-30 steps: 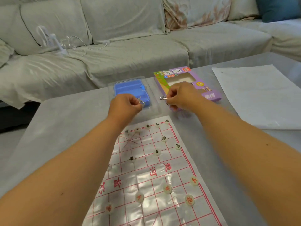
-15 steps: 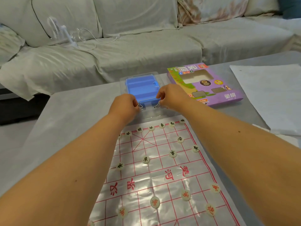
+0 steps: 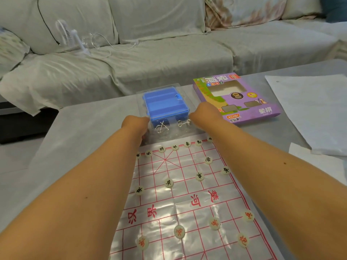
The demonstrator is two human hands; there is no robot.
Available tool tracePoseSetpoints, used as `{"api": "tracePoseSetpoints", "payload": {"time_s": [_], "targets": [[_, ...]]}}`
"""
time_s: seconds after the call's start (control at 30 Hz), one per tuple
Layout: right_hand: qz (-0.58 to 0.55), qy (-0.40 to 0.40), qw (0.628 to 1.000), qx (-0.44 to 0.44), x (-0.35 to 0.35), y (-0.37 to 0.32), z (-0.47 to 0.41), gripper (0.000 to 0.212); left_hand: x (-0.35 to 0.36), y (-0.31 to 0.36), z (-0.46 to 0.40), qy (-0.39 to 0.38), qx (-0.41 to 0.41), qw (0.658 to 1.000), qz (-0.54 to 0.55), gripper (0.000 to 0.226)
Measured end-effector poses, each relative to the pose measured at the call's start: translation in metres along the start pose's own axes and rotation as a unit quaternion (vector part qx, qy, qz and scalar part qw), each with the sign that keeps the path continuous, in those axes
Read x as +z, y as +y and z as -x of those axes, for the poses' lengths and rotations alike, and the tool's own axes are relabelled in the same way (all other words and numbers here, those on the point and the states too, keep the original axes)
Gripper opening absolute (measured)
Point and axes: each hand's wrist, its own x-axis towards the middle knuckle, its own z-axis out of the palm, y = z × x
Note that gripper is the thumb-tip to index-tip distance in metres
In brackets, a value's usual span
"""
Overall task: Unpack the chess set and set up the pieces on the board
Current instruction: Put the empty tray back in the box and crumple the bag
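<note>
Blue piece box (image 3: 166, 105) sits in a clear plastic tray (image 3: 180, 132) on the counter (image 3: 84, 132), just beyond the far edge of the board (image 3: 180, 203). Left hand (image 3: 136, 124) touches the tray's left side, right hand (image 3: 203, 114) its right; fingers hidden, so grip cannot be told. Two small wire puzzles (image 3: 171, 124) lie in the tray between the hands. Judgement: the tray is thin, light, flexible and likely slippery; hold it by opposite rims. Pieces (image 3: 199, 176) are small and easily nudged.
</note>
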Motion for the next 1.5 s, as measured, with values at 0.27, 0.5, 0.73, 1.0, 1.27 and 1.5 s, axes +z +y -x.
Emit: {"api": "tracePoseSetpoints", "payload": {"time_s": [0.27,0.5,0.73,1.0,1.27,1.5], "targets": [[-0.199,0.072,0.977,0.023,-0.001,0.017,0.004,0.039,0.004,0.000,0.001,-0.086,-0.076,0.985,0.130,0.030],[-0.323,0.130,0.936,0.046,-0.003,0.015,0.018,0.035,-0.002,0.011,0.011,-0.122,-0.040,0.957,0.261,0.014],[-0.653,0.089,0.731,0.176,-0.020,0.008,0.040,0.048,0.003,0.041,0.052,-0.104,0.035,0.959,0.259,0.012],[-0.815,0.044,0.561,0.140,-0.050,0.015,0.062,0.004,0.047,0.056,0.102,-0.173,0.064,0.944,0.274,0.025],[-0.793,0.105,0.585,0.137,-0.082,0.061,0.073,0.020,0.086,0.068,0.141,-0.233,0.102,0.940,0.228,0.013],[-0.790,0.149,0.575,0.151,-0.107,0.093,0.080,0.024,0.108,0.076,0.167,-0.288,0.112,0.930,0.201,0.025]]}}
